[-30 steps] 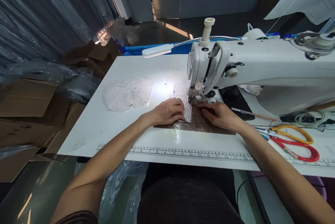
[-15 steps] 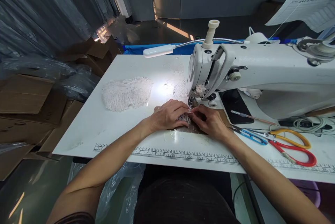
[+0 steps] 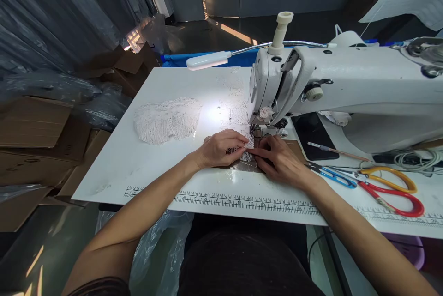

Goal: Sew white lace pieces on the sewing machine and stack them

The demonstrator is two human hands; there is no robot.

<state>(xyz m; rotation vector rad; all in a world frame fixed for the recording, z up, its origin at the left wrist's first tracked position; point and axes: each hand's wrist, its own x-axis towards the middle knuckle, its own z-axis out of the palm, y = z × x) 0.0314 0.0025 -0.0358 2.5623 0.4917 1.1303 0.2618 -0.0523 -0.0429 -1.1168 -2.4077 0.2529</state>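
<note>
Just in front of the needle of a white sewing machine (image 3: 304,81) lies a narrow piece of white lace (image 3: 246,155). My left hand (image 3: 221,148) is curled at its left side, thumb and fingertips closed on the lace. From the right, my right hand (image 3: 282,160) reaches in with its index fingertip at the lace edge, close to the left fingertips, its other fingers bent. Both hands rest over a brown plate (image 3: 296,149) on the table. The lace runs back under the presser foot (image 3: 256,130); part of it is hidden by my fingers.
A heap of white lace (image 3: 168,120) lies left on the white table (image 3: 114,171). Right of my hand are blue-handled snips (image 3: 337,177), scissors with red and yellow handles (image 3: 391,190), a pencil-like stick (image 3: 337,150) and a black phone-like slab (image 3: 311,134). A lamp (image 3: 208,61) shines from behind.
My right hand has shifted its fingers, the index now stretched further left along the lace. My left fingers have drawn together from lying flatter. The view has tilted slightly.
</note>
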